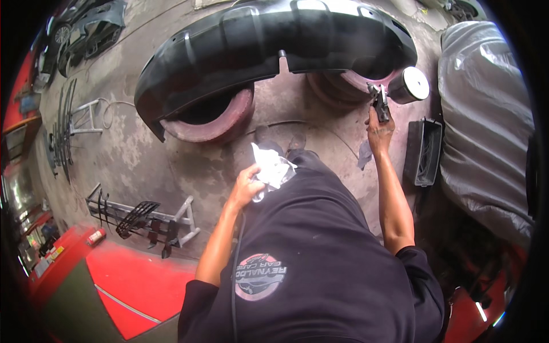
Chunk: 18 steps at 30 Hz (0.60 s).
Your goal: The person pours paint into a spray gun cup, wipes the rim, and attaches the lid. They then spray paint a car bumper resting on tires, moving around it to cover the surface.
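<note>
Head cam = L one of 2 side by side on the person's head, wide fisheye, upright, unmirrored. Looks steeply down & a bit fwd: dark shirt (326, 251) fills bottom ctr, v. close to lens; L hand (249, 186) approx mid-frame, R hand (380, 132) higher & to the R, both mid-range. Concrete floor (154, 166) farther below, black bumper (229, 51) across top, beyond hands. FOV takes in silver-grey cover (477, 114) far R & red surface (131, 280) lower L; edges bend nr rim, corners go black
</note>
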### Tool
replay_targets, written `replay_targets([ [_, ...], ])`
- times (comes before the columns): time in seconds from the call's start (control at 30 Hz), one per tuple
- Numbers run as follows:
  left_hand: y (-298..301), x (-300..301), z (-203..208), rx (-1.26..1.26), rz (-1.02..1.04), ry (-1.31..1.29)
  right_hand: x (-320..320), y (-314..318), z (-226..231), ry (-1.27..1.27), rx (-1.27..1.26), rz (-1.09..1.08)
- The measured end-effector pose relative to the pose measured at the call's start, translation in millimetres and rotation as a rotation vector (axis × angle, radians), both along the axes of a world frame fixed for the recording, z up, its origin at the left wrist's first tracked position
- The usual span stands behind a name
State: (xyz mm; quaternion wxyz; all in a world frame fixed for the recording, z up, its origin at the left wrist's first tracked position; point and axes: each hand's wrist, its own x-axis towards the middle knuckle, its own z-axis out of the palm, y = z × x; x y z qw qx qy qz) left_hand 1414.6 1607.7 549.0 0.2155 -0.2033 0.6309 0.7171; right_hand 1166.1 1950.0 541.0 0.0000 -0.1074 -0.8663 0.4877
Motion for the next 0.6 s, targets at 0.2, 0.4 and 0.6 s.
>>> replay_targets([
  [0.2,-11.9,25.7,10.6,-0.043,-0.102,-0.048,20.3,-34.9,-53.7,0.131,0.164,0.055],
  [0.4,-56.8,59.3,-9.1,-0.158,-0.189,-0.023,80.1,-154.7,-50.7,0.123,0.052,0.328],
  [0.6,-106.2,67.6,24.8,-0.073,-0.182,-0.007,127.2,-224.4,-19.2,0.147,-0.122,0.492],
])
